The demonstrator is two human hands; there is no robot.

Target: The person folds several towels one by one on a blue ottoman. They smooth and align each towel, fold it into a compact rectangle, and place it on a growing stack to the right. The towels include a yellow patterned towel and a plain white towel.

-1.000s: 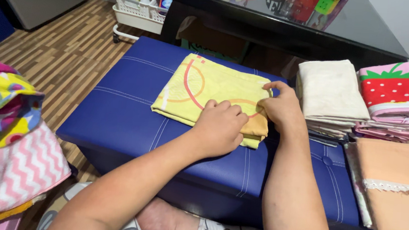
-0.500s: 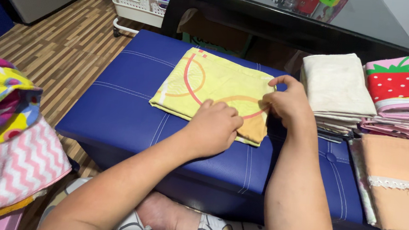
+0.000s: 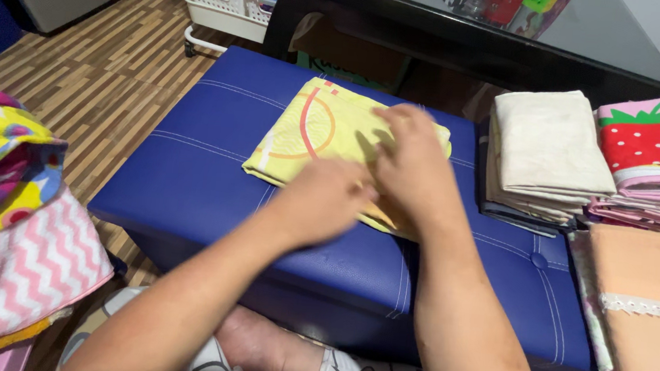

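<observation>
left hand (image 3: 327,200): palm down, fingers flat, pressing near edge of the folded yellow cloth with orange curved lines (image 3: 315,132); blurred
right hand (image 3: 414,165): palm down, fingers spread flat on cloth's right half, grips nothing
forearms: both reach forward from bottom edge, converging
cloth: lies flat on blue padded stitched bench (image 3: 187,181)
right of bench: stack of folded cream linens (image 3: 544,145), touching

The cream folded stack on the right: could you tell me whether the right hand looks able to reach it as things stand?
Probably yes. The right hand rests on the yellow cloth, and the cream folded stack lies just beside it with nothing in between.
</observation>
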